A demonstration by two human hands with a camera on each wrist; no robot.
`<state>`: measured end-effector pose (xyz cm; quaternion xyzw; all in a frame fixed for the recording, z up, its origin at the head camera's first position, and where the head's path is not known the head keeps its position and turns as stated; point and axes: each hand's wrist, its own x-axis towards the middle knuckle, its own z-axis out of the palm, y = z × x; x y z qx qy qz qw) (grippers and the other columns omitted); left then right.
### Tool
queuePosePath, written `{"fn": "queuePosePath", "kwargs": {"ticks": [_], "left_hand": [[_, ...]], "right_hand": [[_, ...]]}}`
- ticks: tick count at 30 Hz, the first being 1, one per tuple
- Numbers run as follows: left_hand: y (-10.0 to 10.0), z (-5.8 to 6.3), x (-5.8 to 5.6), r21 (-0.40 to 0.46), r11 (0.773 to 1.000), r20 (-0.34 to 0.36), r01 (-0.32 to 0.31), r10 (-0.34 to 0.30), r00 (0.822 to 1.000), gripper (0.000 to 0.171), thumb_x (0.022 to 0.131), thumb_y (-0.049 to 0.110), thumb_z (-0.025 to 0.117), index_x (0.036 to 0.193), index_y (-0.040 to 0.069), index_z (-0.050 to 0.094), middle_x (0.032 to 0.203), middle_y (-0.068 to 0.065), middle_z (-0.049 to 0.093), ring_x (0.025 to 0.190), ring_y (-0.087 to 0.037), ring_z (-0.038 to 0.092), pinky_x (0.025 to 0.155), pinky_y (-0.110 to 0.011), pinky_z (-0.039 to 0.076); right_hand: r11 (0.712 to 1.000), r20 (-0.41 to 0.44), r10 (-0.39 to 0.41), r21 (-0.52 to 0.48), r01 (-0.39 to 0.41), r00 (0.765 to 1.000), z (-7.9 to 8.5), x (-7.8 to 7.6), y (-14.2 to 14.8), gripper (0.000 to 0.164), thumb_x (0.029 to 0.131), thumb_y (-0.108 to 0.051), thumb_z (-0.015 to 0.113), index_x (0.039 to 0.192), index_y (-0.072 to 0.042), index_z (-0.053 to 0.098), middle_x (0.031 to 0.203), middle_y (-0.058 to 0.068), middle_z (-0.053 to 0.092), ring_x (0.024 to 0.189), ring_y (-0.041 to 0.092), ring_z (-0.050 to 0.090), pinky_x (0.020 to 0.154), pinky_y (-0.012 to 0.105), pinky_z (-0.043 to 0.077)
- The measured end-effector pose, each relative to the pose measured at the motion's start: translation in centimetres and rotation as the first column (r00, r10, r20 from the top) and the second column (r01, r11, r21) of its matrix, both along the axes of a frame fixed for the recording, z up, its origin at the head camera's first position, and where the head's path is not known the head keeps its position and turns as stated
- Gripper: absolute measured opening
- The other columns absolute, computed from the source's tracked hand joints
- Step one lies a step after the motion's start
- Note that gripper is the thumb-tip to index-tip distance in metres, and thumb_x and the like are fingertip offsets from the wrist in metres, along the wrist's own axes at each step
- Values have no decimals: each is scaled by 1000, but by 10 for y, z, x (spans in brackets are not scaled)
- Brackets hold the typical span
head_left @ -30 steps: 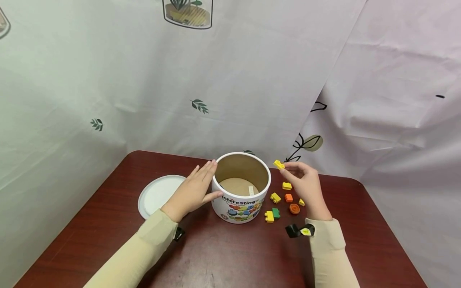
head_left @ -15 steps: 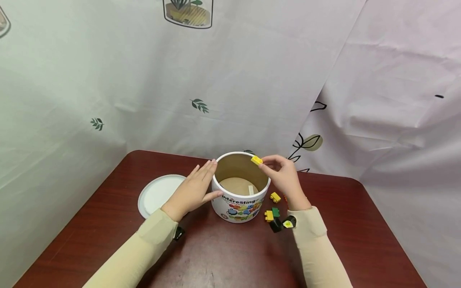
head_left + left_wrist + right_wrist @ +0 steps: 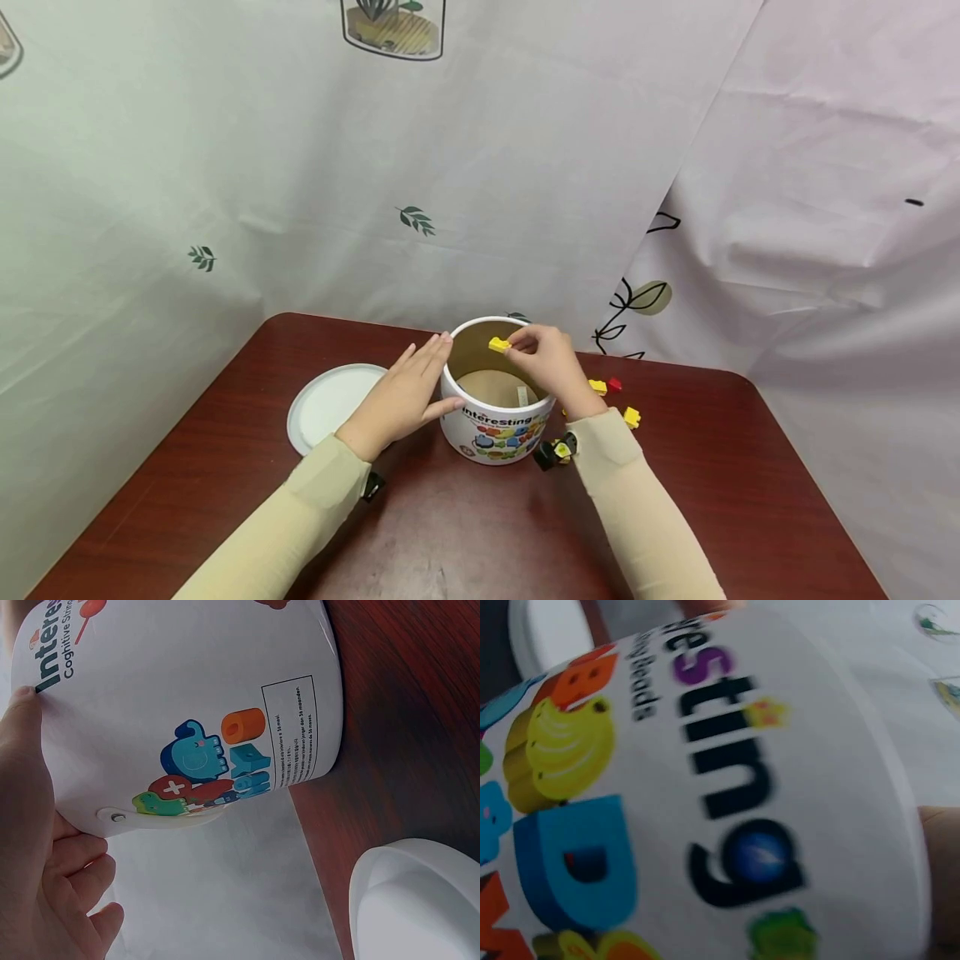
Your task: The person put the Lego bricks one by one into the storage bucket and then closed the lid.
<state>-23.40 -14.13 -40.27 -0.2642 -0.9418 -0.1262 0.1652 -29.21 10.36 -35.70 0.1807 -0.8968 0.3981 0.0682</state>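
In the head view a white bucket (image 3: 498, 446) with printed pictures and lettering stands upright on the table. My right hand (image 3: 551, 358) pinches a small yellow toy block (image 3: 499, 344) between thumb and fingertips, over the bucket's opening. Straight fingers of my left hand (image 3: 405, 396) rest against the bucket's left rim, thumb toward its front. The left wrist view shows that hand (image 3: 45, 847) along the bucket's side (image 3: 150, 697). The bucket's printed wall (image 3: 840, 787) fills most of the right wrist view, hiding the block there.
A white round lid (image 3: 330, 404) lies left of the bucket, partly behind my left hand. Right of the bucket lie a yellow block (image 3: 597, 387), a red piece (image 3: 615, 384) and another yellow piece (image 3: 632, 417). My right forearm covers other pieces. A patterned cloth (image 3: 480, 167) hangs behind.
My right hand has carried the yellow block leftward from beside the bucket to over its opening. Its forearm now covers more of the loose pieces. The left hand stays put.
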Motion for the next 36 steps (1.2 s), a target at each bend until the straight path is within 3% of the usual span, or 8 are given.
{"fn": "queuePosePath", "kwargs": {"ticks": [5, 9, 20, 26, 29, 32, 36], "left_hand": [[0, 0, 0, -3, 1000, -9, 2, -2, 1000, 90, 96, 53, 63, 155, -7, 32, 161, -21, 33, 150, -33, 31, 122, -52, 24], [0, -1, 0, -2, 1000, -10, 4, -4, 1000, 89, 96, 53, 63, 155, -7, 32, 161, -21, 33, 149, -33, 32, 122, -53, 24], [-1, -1, 0, 14, 1000, -26, 13, -12, 1000, 89, 95, 52, 64, 154, -8, 33, 160, -22, 34, 149, -34, 33, 122, -53, 24], [-1, -3, -1, 14, 1000, -23, 10, -10, 1000, 90, 95, 53, 64, 154, -7, 33, 161, -21, 33, 149, -33, 32, 122, -53, 24], [-1, -3, -1, 17, 1000, -21, 10, -10, 1000, 90, 95, 53, 64, 155, -7, 32, 161, -21, 33, 149, -33, 32, 122, -52, 23], [-1, -3, -1, 23, 1000, -22, 13, -12, 1000, 90, 95, 53, 64, 154, -7, 32, 161, -21, 33, 149, -34, 32, 122, -52, 23], [-1, -4, -1, 26, 1000, -22, 14, -13, 1000, 90, 95, 53, 64, 154, -8, 33, 161, -21, 33, 149, -34, 32, 122, -52, 23]], "right_hand": [[997, -34, 3, 83, -1, 999, -3, -5, -8, 14, 90, -10, 75, 100, -1, 75, 92, 10, 75, 84, 22, 71, 77, 37, 61], [998, -31, -4, 70, 6, 1000, -3, -5, -5, 15, 91, -10, 75, 103, -1, 75, 95, 10, 75, 88, 24, 71, 79, 38, 61], [989, -181, -48, -144, 22, 982, 6, 11, 24, 14, 92, -11, 73, 102, -1, 76, 96, 12, 75, 91, 28, 70, 84, 45, 59], [960, -218, -152, -263, 92, 964, 4, 25, 50, 13, 94, -11, 72, 103, -2, 76, 101, 13, 74, 92, 23, 70, 79, 27, 58], [936, -193, -203, -325, 133, 960, -1, 29, 65, 14, 95, -13, 72, 104, -3, 76, 101, 12, 72, 87, 15, 67, 73, 17, 54], [909, -147, -248, -376, 178, 958, -9, 30, 81, 17, 96, -15, 71, 107, -3, 76, 99, 12, 71, 82, 7, 64, 69, 14, 52], [880, -79, -321, -392, 267, 944, -15, 34, 96, 19, 97, -15, 69, 109, -1, 75, 95, 7, 71, 80, 10, 66, 67, 16, 53]]}}
